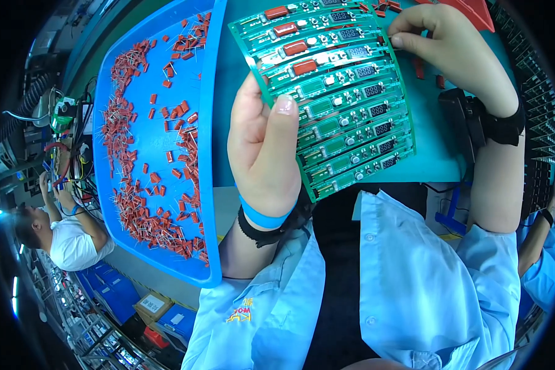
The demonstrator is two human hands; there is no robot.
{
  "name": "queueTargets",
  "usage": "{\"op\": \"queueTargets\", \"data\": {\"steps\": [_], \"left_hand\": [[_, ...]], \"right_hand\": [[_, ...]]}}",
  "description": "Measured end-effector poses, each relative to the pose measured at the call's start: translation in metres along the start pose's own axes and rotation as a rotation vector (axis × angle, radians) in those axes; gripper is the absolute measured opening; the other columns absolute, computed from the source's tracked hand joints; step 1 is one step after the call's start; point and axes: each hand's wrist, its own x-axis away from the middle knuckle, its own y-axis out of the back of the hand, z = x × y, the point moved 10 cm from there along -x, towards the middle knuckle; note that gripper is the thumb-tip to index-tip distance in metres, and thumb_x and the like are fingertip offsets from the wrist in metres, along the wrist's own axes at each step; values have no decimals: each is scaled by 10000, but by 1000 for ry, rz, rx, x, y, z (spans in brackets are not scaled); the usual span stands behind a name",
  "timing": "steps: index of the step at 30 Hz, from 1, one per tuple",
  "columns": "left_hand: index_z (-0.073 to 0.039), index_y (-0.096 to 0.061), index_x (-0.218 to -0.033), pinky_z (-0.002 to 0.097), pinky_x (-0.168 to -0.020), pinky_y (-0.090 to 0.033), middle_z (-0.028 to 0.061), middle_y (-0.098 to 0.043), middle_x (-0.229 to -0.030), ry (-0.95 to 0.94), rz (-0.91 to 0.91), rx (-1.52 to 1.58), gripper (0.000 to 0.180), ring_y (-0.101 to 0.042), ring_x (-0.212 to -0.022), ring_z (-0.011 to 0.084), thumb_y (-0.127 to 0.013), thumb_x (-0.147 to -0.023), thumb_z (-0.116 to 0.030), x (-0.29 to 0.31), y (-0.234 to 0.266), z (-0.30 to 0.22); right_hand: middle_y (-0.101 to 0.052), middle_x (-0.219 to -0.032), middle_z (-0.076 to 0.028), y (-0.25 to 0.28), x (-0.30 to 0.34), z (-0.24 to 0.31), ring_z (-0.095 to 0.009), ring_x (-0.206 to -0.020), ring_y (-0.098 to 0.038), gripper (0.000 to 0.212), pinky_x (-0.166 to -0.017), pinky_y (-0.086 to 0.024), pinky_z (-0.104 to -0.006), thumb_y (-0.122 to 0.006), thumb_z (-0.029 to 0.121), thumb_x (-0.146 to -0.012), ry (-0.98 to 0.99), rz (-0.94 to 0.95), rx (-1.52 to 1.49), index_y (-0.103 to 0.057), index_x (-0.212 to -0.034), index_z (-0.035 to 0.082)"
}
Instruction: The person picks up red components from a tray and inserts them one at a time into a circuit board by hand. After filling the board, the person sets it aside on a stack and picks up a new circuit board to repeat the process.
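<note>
My left hand (pixel 268 145) grips a green circuit board panel (pixel 333 151) by its left edge, thumb on the front and fingers behind. The panel is tilted up and has many narrow rows. Red capacitors (pixel 295 48) sit on the several uppermost rows; lower rows show bare green spots there. Small dark digit displays (pixel 373 90) line its right side. At the panel's upper right edge, my right hand (pixel 441 40) is closed with thumb and forefinger together. What it holds, if anything, is too small or hidden to make out.
To the left stands a large blue tray (pixel 214 185) with many loose red capacitors (pixel 126 148). More lie on the green table (pixel 435 148) behind the panel, near a red bin (pixel 475 11). Boards are stacked at far right. A person (pixel 74 243) works at left.
</note>
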Motion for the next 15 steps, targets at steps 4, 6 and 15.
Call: {"op": "queueTargets", "data": {"steps": [4,6,15], "left_hand": [[60,-331,-1424,337,-1002,-450,159,-563,-1303,2,2,8,460,-578,-1149,183,-459,-995,-44,0,-3,0],[59,-333,-1424,336,-1002,-450,157,-564,-1302,-4,-9,-1,458,-579,-1149,183,-459,-995,-44,2,3,1],[54,-346,-1420,333,-1000,-450,150,-570,-1297,-19,-2,-2,450,-579,-1144,178,-460,-995,-39,1,1,-1]], "right_hand": [[-675,-799,-108,11,3,-13,-172,-718,-654,136,-630,-514,-297,-607,57,-905,-58,-107,-127,-628,-985,-51],[-669,-792,-104,13,-3,-11,-157,-715,-649,98,-626,-514,-288,-600,35,-903,84,-203,-60,-609,-954,-48],[-645,-759,-88,24,6,10,-131,-683,-612,82,-623,-504,-276,-599,34,-903,199,-248,-99,-578,-885,-44]]}}
